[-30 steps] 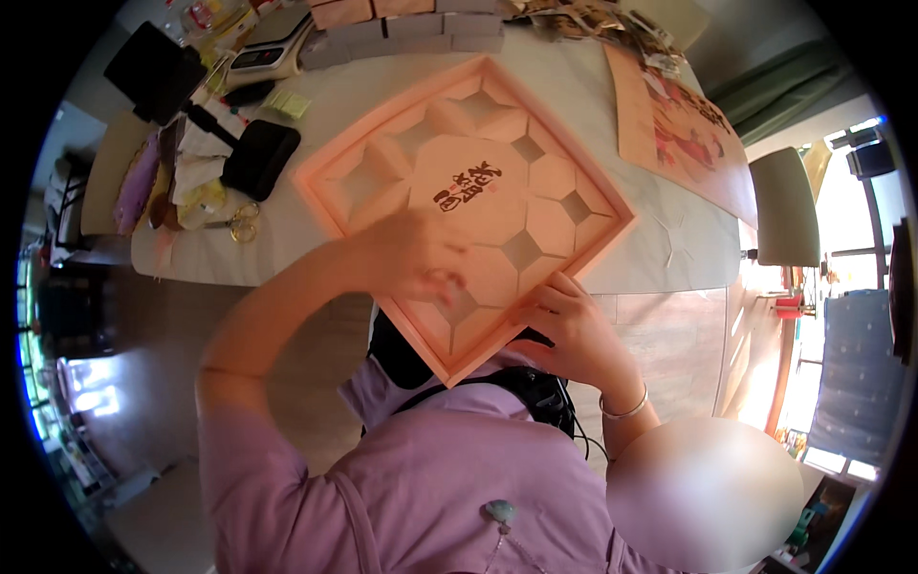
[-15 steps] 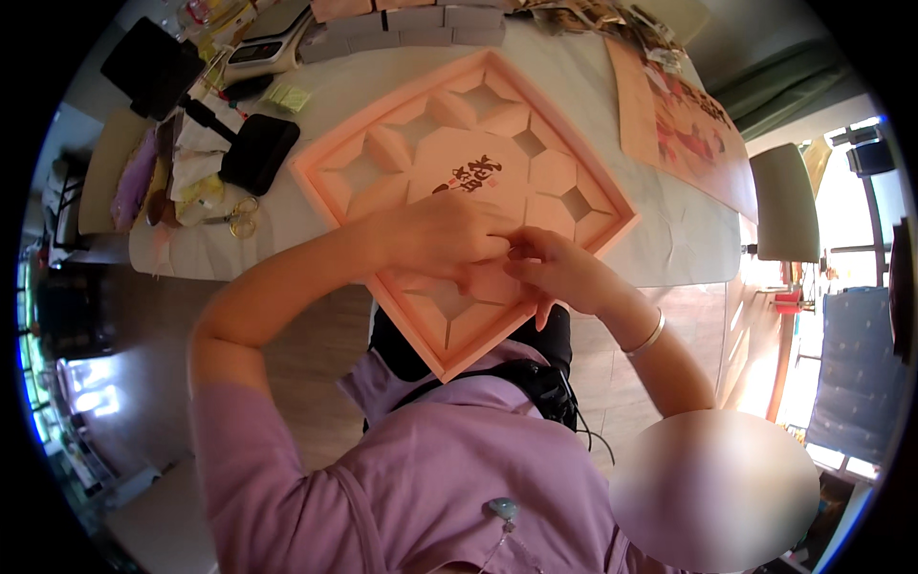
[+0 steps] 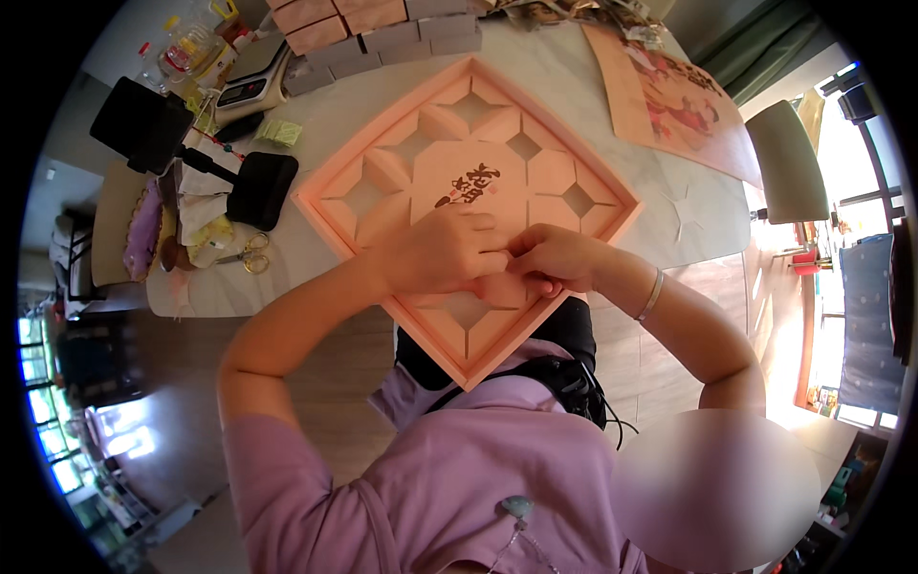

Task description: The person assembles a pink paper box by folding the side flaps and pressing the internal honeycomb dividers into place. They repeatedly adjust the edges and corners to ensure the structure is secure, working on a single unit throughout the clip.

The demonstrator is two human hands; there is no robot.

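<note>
pale marble-look table top (image 3: 564,72) carrying a large square salmon-pink cardboard tray with cut-out compartments (image 3: 368,191), set cornerwise and overhanging the near edge. at the far edge, a row of pink and grey boxes (image 3: 382,24); to the right, a flat pink printed sheet (image 3: 669,100). at left, a black pouch (image 3: 260,189), gold-handled scissors (image 3: 244,254) and a digital scale (image 3: 251,77).

You have a square, salmon-pink cardboard tray insert (image 3: 466,206) turned like a diamond, one corner pointing at your body and overhanging the near edge of the pale tabletop (image 3: 593,86). Its face is divided into a centre octagon with dark lettering, ringed by folded triangular and square pockets with diamond-shaped openings. Both of your hands cover the pockets just below the centre.
</note>
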